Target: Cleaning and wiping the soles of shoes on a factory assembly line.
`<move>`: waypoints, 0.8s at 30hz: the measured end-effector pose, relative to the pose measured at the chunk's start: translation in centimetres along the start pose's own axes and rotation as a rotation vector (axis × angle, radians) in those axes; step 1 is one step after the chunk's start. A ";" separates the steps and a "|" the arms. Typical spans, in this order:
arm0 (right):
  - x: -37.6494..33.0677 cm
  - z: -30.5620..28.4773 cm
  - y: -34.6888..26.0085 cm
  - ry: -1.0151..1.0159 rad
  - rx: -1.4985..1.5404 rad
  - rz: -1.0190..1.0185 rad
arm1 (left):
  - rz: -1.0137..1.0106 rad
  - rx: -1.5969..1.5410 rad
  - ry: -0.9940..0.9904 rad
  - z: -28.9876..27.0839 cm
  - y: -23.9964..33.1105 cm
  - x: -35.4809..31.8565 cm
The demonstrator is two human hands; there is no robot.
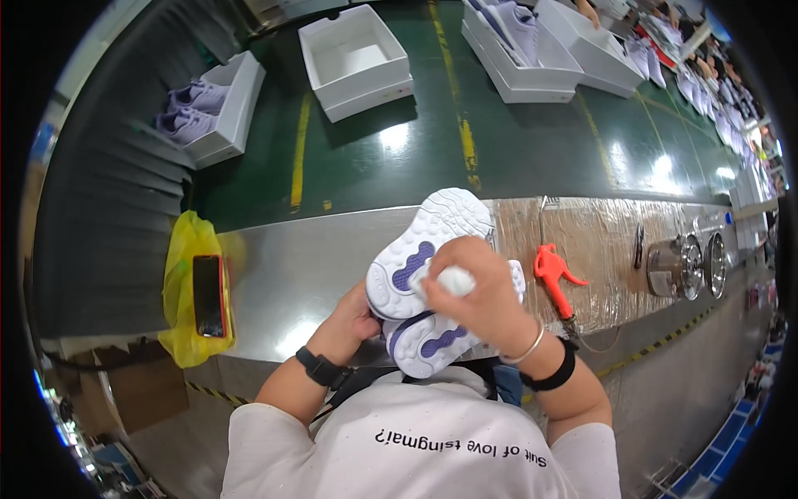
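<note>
My left hand (pixel 356 316) is closed on the side of a white-soled shoe (pixel 453 212), which is tilted with its sole up. Purple patches show in the middle of that sole. Below it, near my body, lies a second shoe (pixel 422 353) with the same kind of sole, partly covered by the first. My right hand (pixel 490 295) is over the upper shoe, its fingers closed round a white wad (pixel 455 281) that looks like cloth or tissue. The wad is at the sole; whether it presses on it, I cannot tell. The right hand is slightly blurred.
On the bench's right are an orange air blow gun (pixel 549 270), a small cutting tool (pixel 639 246) and a metal pot (pixel 665 270). At left, a phone (pixel 209 295) lies on a yellow bag (pixel 179 324). Beyond, a green belt (pixel 382 179) carries white boxes (pixel 370 100), some with lilac shoes (pixel 199 98).
</note>
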State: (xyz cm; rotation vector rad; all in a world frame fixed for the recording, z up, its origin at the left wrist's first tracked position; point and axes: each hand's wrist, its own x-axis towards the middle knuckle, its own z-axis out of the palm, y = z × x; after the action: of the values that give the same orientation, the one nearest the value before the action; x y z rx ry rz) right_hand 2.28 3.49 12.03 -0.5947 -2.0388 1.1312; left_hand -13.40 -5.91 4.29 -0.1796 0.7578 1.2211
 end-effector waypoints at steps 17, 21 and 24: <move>1.0 -1.3 -4.4 -0.447 -0.124 -0.081 | 0.042 0.228 -0.005 0.9 -0.3 0.0; 0.1 -4.4 -3.4 -0.226 -0.011 0.101 | -0.083 0.186 -0.011 1.3 -0.3 0.6; 1.3 -3.9 -3.2 -0.072 -0.033 0.014 | -0.095 0.197 -0.024 1.3 -0.3 0.8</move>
State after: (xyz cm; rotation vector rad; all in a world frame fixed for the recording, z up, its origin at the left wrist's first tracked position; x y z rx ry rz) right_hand 4.35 4.83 16.62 -0.5933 -2.1213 1.1434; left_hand -12.52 -4.73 4.70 -0.0385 0.8340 1.0506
